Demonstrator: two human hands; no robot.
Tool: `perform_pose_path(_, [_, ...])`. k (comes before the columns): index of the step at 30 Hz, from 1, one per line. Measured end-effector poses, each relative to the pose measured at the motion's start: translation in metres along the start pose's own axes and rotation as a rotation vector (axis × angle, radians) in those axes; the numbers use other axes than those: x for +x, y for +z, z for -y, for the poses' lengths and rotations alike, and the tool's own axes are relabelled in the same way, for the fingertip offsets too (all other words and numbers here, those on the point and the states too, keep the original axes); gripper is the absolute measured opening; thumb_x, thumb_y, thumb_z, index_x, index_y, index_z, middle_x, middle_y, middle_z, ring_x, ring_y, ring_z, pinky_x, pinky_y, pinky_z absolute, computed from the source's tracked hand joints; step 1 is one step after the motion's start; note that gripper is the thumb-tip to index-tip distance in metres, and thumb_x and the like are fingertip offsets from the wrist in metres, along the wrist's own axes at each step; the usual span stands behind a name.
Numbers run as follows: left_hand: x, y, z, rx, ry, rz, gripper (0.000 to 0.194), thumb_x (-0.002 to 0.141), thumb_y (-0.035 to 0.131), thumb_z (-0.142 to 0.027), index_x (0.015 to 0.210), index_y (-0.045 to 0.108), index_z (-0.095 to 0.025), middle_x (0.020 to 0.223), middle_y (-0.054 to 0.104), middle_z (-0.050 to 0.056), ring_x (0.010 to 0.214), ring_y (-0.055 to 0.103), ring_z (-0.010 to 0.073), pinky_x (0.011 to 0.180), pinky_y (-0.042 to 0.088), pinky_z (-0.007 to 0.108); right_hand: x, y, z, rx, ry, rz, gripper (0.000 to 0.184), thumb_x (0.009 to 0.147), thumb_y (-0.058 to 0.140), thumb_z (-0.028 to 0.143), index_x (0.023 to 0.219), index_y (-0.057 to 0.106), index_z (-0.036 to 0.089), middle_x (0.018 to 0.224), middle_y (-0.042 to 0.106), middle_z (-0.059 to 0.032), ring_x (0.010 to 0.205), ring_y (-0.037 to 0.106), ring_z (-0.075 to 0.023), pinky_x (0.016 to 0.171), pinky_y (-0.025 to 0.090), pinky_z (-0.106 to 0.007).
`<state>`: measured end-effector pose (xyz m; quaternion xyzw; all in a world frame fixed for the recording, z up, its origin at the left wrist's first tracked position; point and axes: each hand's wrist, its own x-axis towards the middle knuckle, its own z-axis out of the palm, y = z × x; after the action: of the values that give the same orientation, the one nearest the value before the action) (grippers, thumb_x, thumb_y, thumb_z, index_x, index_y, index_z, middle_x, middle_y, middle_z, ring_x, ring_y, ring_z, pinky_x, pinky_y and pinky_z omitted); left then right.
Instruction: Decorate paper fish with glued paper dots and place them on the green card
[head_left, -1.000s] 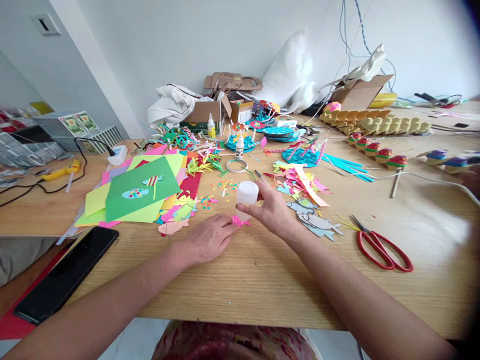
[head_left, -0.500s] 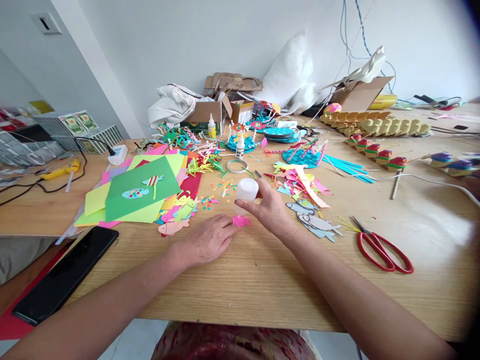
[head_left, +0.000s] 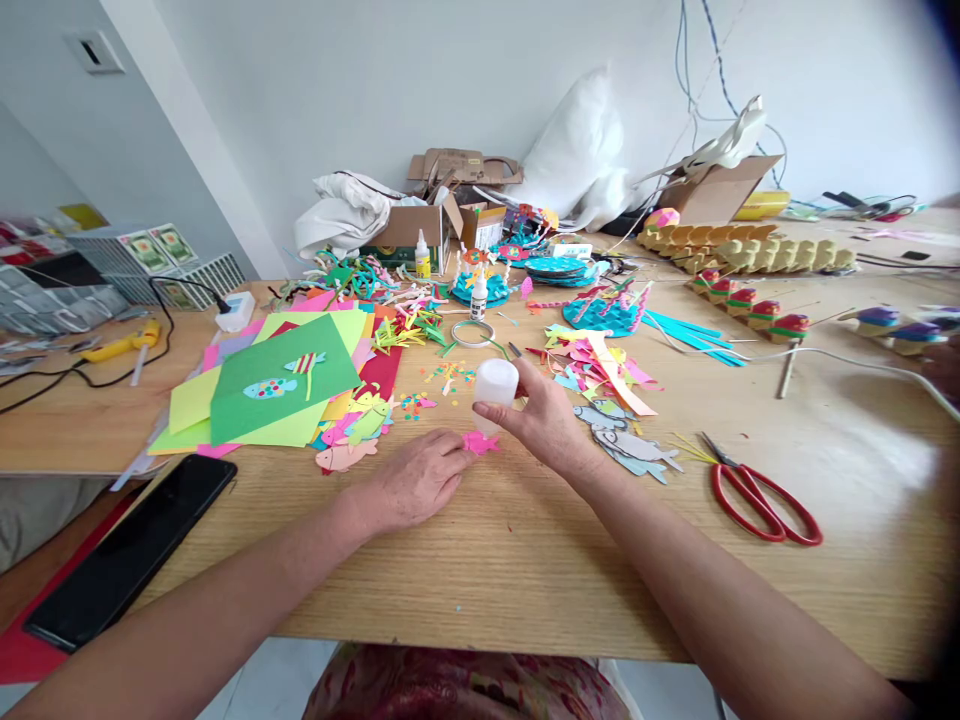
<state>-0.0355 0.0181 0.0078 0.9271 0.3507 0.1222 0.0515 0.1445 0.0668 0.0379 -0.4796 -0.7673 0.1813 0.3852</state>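
Note:
My right hand is wrapped round a white glue bottle, tipped so that its base faces up towards me; its nozzle is hidden. Just below it lies a pink paper fish on the wooden table. The fingertips of my left hand press together on the fish's left end, and the palm rests low over the tabletop. Small round paper dots are scattered beyond my left hand. To its left is a pile of coloured paper fish, and grey-blue paper fish lie right of my right hand.
Red-handled scissors lie at the right, a black phone at the front left. Coloured sheets with two decorated fish are stacked on the left. Behind are a tape ring, an upright small bottle, paper scraps and blue decorated discs.
Almost nothing differs. The bottle in my right hand is very slightly lower, and my left hand stays on the pink paper fish. The whole view has shifted slightly.

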Motion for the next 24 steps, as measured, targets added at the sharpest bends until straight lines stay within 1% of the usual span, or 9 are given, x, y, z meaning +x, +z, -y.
perform_pose_path(3, [0.0006,-0.0010,-0.0006,0.001,0.001,-0.005,0.034,0.079,0.041,-0.010,0.111,0.046,-0.020,0.107,0.050,0.006,0.103,0.045,0.0177,0.089,0.039,0.034,-0.0023,-0.0023,0.0019,-0.006,0.004,0.027,0.033,0.062,0.061,0.046,0.074,0.046,0.019,0.067,0.054,0.0004,0.061,0.049,-0.0136,0.053,0.036,-0.025])
perform_pose_path(6, [0.0015,-0.0015,-0.0015,0.001,-0.011,0.003,0.037,0.078,0.041,-0.010,0.113,0.044,-0.021,0.106,0.050,0.005,0.102,0.045,0.0172,0.089,0.039,0.034,-0.0039,-0.0016,0.0027,0.015,-0.012,0.045,0.033,0.063,0.061,0.045,0.075,0.047,0.018,0.068,0.053,0.0000,0.062,0.049,-0.0137,0.054,0.036,-0.025])
perform_pose_path(9, [0.0017,-0.0016,-0.0022,-0.002,-0.023,0.010,0.036,0.079,0.041,-0.010,0.114,0.044,-0.020,0.104,0.050,0.005,0.099,0.046,0.0166,0.089,0.039,0.033,-0.0042,0.0009,0.0038,0.056,-0.018,0.044,0.033,0.062,0.061,0.045,0.075,0.048,0.018,0.067,0.052,-0.0001,0.062,0.049,-0.0137,0.054,0.037,-0.026])
perform_pose_path(14, [0.0014,-0.0028,-0.0026,0.000,-0.014,0.017,0.038,0.079,0.041,-0.010,0.116,0.043,-0.019,0.106,0.049,0.005,0.101,0.045,0.0167,0.091,0.037,0.033,-0.0028,0.0031,0.0069,0.091,0.023,0.033,0.032,0.062,0.062,0.044,0.076,0.049,0.018,0.067,0.053,-0.0007,0.063,0.050,-0.0147,0.056,0.039,-0.027])
perform_pose_path(20, [0.0021,-0.0048,-0.0029,0.006,-0.005,0.026,0.039,0.079,0.040,-0.010,0.117,0.042,-0.020,0.108,0.048,0.006,0.102,0.045,0.0170,0.091,0.038,0.033,-0.0018,0.0034,0.0019,0.085,0.002,-0.004,0.033,0.062,0.062,0.044,0.075,0.048,0.018,0.068,0.053,-0.0005,0.064,0.050,-0.0146,0.057,0.039,-0.027])
perform_pose_path(24, [0.0017,-0.0045,-0.0029,0.014,-0.016,0.024,0.037,0.080,0.040,-0.010,0.115,0.044,-0.019,0.107,0.049,0.006,0.100,0.045,0.0171,0.090,0.038,0.033,-0.0028,0.0029,0.0014,0.114,-0.011,0.019,0.034,0.061,0.062,0.045,0.076,0.050,0.017,0.068,0.053,0.0000,0.063,0.049,-0.0140,0.056,0.039,-0.026])
